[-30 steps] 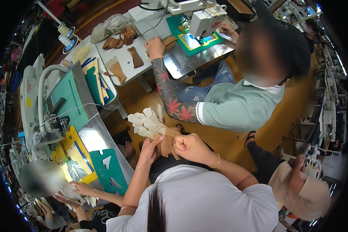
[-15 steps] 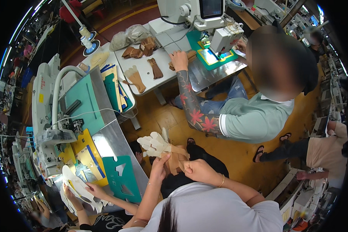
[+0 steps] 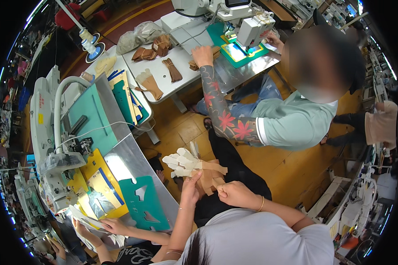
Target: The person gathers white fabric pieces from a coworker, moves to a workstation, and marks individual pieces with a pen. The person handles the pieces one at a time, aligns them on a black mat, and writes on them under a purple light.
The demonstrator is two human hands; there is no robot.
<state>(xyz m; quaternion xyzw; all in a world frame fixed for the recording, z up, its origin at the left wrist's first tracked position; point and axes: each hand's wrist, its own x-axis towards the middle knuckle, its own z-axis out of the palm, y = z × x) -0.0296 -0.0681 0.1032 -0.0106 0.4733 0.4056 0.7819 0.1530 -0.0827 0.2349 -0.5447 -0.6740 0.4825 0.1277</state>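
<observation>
Head view is showing me a stack of cut glove pieces, pale cream finger shapes fanning to the left and tan strips trailing to the right, and it is being held up in the air over the wooden floor, not resting on any desk. My left hand is reaching up from below and pinching the underside of the stack between thumb and fingers. My right hand is curling closed on the tan end of the same stack, just beside the left.

Off to my left, a curved metal desk is carrying a sewing machine, and green templates and yellow templates are lying along its near edge. At that desk's lower end, another person's hands are working on pale material.

Ahead of me, a seated person in a green shirt is stretching a tattooed arm onto a white desk, where brown glove pieces are lying spread across its middle and far-left corner. A second machine is standing at that desk's far-right side.
</observation>
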